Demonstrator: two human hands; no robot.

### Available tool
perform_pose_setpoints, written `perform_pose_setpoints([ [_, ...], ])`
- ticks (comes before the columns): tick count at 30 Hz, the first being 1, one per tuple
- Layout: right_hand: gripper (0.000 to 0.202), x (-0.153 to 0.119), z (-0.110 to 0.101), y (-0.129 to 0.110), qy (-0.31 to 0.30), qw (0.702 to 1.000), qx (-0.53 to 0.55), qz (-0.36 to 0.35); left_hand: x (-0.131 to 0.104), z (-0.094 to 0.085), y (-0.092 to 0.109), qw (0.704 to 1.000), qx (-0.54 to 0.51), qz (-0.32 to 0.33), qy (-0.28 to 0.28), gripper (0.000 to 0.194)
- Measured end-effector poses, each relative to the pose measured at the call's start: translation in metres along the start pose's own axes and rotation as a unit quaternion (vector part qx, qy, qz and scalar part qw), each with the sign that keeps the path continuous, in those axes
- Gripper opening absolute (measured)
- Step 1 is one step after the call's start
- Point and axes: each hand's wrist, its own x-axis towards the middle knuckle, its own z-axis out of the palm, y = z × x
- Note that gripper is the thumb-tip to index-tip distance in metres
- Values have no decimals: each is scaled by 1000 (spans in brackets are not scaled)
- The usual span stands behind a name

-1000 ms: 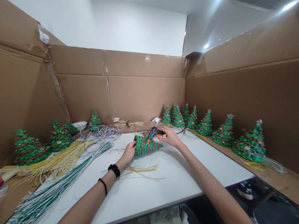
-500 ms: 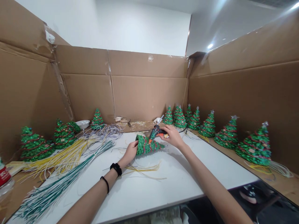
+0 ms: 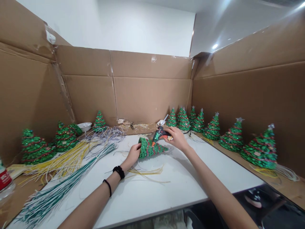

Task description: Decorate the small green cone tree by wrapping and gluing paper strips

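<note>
Near the middle of the white table, a small green tinsel Christmas tree [image 3: 149, 152] with red garland lies on its side, its tip to the right. My left hand [image 3: 133, 155] is closed on the tree's wide base. A black hot glue gun [image 3: 157, 135] with an orange nozzle is gripped in my right hand [image 3: 175, 137]. Its nozzle points down at the tree's upper side and appears to touch it. A glue stick pokes out of the gun's back end. Just below the tree lie loose yellow strands [image 3: 149, 173].
Bundles of green-and-white strands [image 3: 64, 184] and yellow strands [image 3: 64, 156] spread across the table's left. Decorated trees [image 3: 258, 149] line the right and back; a few more [image 3: 35, 148] stand left near a white bowl [image 3: 84, 126]. A bottle [image 3: 5, 181] is at far left. Cardboard walls [image 3: 152, 95] surround the table.
The glue gun and my right hand have tilted slightly, the back end and glue stick shifting a little right and lower. My left hand and the tree hardly move.
</note>
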Motion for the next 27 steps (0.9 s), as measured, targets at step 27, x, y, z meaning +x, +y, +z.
perform_pose_setpoints([
  [27, 34, -1, -2, 4, -4, 1000, -16, -10, -1, 1, 3, 1000, -16, -11, -11, 31],
])
